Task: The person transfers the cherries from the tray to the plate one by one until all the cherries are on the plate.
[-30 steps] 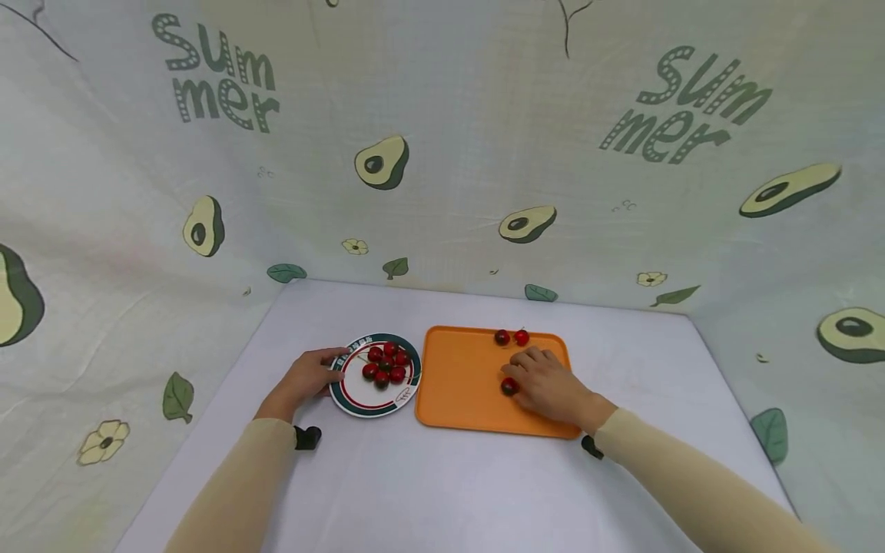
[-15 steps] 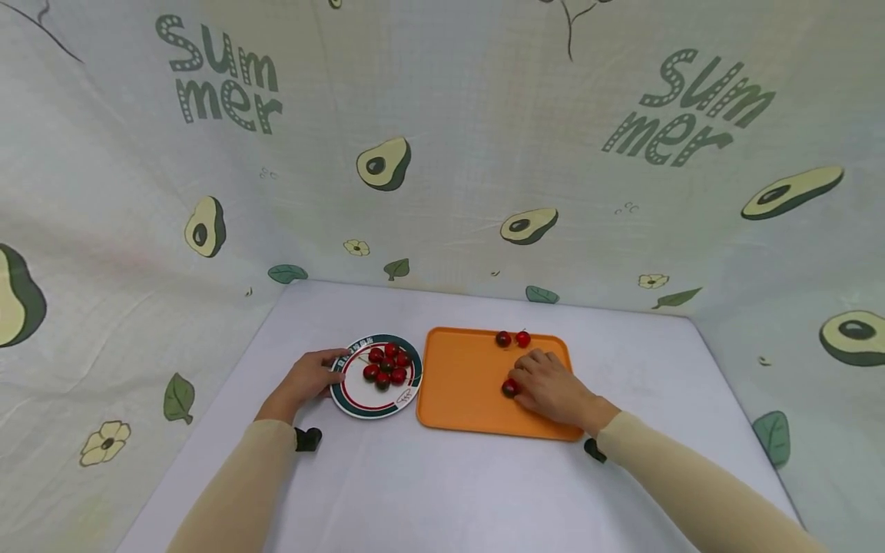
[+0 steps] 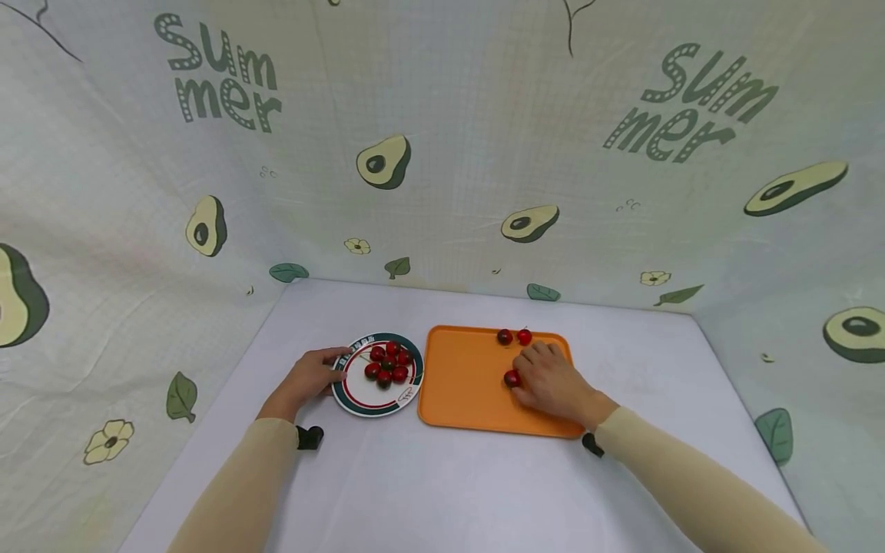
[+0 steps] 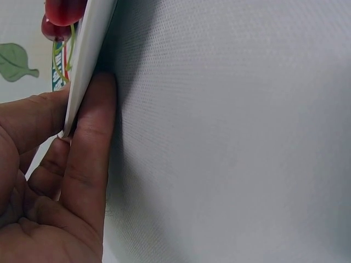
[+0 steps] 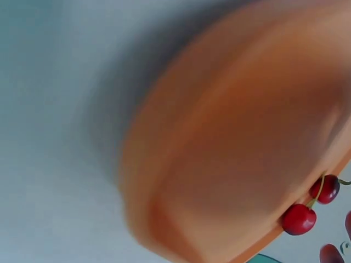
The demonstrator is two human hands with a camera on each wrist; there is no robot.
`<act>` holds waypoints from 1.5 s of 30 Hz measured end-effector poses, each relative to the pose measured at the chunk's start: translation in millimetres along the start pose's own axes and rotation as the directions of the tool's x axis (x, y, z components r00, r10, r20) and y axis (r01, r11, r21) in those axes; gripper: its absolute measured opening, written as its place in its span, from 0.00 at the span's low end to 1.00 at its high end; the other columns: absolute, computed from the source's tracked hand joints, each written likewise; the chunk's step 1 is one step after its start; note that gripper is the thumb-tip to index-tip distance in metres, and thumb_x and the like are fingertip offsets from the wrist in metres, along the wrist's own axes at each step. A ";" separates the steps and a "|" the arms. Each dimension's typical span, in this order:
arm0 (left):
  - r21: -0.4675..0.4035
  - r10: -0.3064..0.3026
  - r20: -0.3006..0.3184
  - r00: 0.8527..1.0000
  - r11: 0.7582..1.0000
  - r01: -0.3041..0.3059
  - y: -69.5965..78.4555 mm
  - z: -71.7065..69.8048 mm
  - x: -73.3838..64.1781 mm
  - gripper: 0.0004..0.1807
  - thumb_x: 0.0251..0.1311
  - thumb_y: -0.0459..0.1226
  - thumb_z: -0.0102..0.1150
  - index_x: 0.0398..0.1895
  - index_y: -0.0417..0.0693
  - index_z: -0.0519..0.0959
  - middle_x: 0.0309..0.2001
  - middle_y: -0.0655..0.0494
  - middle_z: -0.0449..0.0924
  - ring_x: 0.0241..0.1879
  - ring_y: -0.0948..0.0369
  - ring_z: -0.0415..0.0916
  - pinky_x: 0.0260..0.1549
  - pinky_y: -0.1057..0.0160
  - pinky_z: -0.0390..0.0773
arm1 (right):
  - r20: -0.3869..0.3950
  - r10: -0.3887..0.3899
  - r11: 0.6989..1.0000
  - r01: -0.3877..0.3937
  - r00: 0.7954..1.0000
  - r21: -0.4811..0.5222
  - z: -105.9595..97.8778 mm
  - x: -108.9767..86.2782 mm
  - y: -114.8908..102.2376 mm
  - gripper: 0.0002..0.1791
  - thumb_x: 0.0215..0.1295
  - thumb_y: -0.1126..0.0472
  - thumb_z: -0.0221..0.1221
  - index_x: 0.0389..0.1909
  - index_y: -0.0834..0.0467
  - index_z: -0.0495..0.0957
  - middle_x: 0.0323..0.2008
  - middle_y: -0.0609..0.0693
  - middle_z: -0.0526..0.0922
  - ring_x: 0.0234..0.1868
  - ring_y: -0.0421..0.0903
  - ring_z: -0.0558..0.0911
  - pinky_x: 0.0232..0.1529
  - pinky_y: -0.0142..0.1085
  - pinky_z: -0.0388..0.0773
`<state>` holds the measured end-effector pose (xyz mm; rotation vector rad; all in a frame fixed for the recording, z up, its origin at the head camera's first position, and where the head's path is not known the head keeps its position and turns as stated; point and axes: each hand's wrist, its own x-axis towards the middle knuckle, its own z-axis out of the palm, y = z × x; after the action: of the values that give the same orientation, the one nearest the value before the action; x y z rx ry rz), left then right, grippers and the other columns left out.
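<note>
My left hand point(image 3: 311, 378) grips the left rim of a white plate point(image 3: 354, 390) with a green band. In the left wrist view the thumb lies over the plate's edge and other fingers point(image 4: 90, 148) are under it. Several dark red cherries point(image 3: 388, 365) are piled on the plate. At the right half of an orange tray point(image 3: 459, 376), my right hand point(image 3: 553, 384) pinches a single cherry point(image 3: 512, 378) between thumb and fingers. That cherry is out of sight in the right wrist view, where only fingertips point(image 5: 330, 255) show at the lower right.
Two cherries with stems lie at the tray's far edge, a darker cherry point(image 3: 505, 336) and a brighter cherry point(image 3: 524, 336). Plate and tray stand side by side on a white table point(image 3: 415, 491). A printed cloth point(image 3: 442, 153) hangs behind and at both sides.
The right fingers have closed in on the single cherry, which has shifted slightly away from me and turned. The left hand and the plate have stayed put.
</note>
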<state>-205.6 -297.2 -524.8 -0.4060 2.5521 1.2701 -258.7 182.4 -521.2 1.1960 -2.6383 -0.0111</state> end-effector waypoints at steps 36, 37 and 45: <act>0.037 -0.037 -0.014 0.999 0.999 0.037 2.9 -1.7 3.7 0.30 0.70 0.36 0.66 0.75 0.56 0.75 0.71 0.36 0.70 0.47 0.53 0.77 0.33 0.65 0.80 | 0.019 -0.092 0.996 0.092 0.996 -0.006 -14.5 108.2 -56.2 0.22 0.69 0.43 0.66 0.48 0.58 0.79 0.45 0.54 0.80 0.50 0.54 0.73 0.56 0.49 0.72; 0.035 -0.037 -0.015 0.999 0.999 0.038 3.0 -1.8 3.7 0.30 0.70 0.36 0.66 0.74 0.56 0.75 0.70 0.36 0.70 0.46 0.53 0.77 0.33 0.65 0.80 | 0.023 -0.096 0.995 0.097 0.995 -0.008 -13.7 110.9 -58.6 0.22 0.69 0.43 0.66 0.48 0.58 0.79 0.46 0.54 0.80 0.50 0.54 0.73 0.56 0.49 0.72; 0.015 -0.044 -0.008 0.999 0.999 0.044 1.4 -2.3 3.3 0.30 0.70 0.36 0.67 0.74 0.55 0.75 0.72 0.35 0.69 0.48 0.52 0.76 0.33 0.65 0.81 | 0.051 -0.141 0.989 0.142 0.989 -0.037 -7.3 134.5 -81.3 0.22 0.72 0.42 0.62 0.49 0.57 0.80 0.46 0.52 0.80 0.50 0.52 0.73 0.54 0.47 0.71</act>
<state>-209.4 -298.7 -523.5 -0.4619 2.5432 1.2355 -282.2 29.3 -493.5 1.3834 -2.5748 -0.1196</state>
